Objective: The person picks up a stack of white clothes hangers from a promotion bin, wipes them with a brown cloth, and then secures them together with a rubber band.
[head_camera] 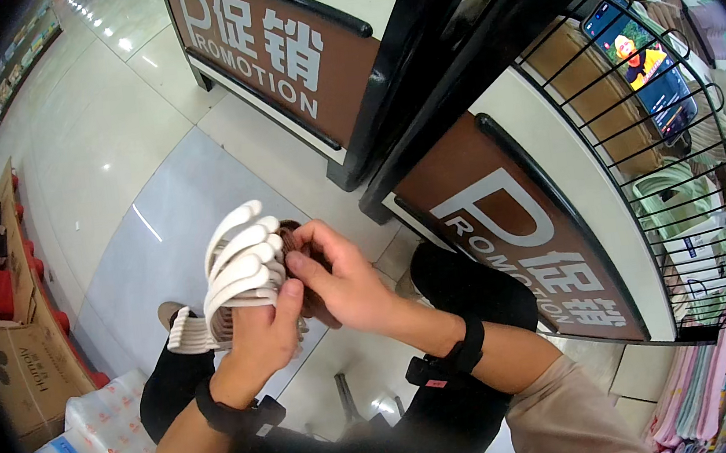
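A bundle of white plastic hangers (238, 269) is held in my left hand (259, 340), their curved ends fanned upward and ribbed parts sticking out to the left. My left thumb points up along the bundle's right side. Pressed against that side are brown pieces (287, 238), which look like more hangers, though fingers hide much of them. My right hand (349, 287) pinches the brown pieces between thumb and fingers. Both hands are close together above the floor, between my knees.
Two display stands with brown promotion panels (278, 49) (507, 211) stand ahead and to the right. A black wire basket (599, 135) holds a lit phone (642, 68) and pale green hangers (664, 188). At left are a cardboard carton (28, 387) and a plastic-wrapped pack (108, 419).
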{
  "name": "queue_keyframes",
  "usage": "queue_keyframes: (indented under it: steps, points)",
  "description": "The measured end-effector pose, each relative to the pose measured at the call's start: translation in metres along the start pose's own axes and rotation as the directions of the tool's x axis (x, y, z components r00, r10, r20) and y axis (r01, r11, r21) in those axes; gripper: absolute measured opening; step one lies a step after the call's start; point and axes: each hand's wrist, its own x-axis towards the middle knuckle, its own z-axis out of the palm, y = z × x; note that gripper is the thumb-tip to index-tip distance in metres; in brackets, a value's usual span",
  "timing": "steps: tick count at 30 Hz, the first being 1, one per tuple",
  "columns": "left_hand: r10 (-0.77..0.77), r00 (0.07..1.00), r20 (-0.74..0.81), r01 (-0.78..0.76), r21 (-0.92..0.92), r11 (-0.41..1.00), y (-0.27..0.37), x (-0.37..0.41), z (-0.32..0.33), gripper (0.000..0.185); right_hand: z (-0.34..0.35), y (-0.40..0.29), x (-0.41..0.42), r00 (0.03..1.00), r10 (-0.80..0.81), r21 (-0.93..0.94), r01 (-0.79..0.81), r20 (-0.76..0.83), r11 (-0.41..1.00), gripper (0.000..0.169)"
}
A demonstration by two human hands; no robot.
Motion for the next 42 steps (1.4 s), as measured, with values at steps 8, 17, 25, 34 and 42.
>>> queue_keyframes:
  steps: [8, 17, 25, 34, 42]
  points:
    - [0.055, 0.998, 0.002, -0.055, 0.060, 0.997, -0.010, -0.003, -0.003, 0.057, -0.007, -0.018, -0.001, 0.989, -0.018, 0.421, -0.045, 0.145, 0.906, 0.039]
    - [0.020, 0.988, 0.151, -0.014, -0.042, 0.999, -0.011, -0.004, -0.003, 0.068, -0.011, -0.016, -0.004, 0.911, -0.353, -0.387, 0.411, 0.214, 0.826, 0.053]
    - [0.084, 0.992, 0.098, -0.084, -0.004, 0.996, -0.017, -0.001, 0.006, 0.075, 0.004, -0.007, -0.005, 0.812, -0.523, -0.666, 0.543, 0.260, 0.512, 0.077]
    - [-0.038, 0.920, 0.389, 0.269, -0.558, 0.785, -0.006, 0.001, -0.007, 0.092, -0.003, -0.007, 0.000, 0.861, -0.451, -0.727, 0.463, 0.234, 0.507, 0.071]
    - [-0.028, 0.949, 0.313, 0.162, -0.410, 0.898, -0.009, -0.003, -0.003, 0.089, -0.003, -0.011, 0.001, 0.823, -0.526, -0.788, 0.464, 0.215, 0.404, 0.066]
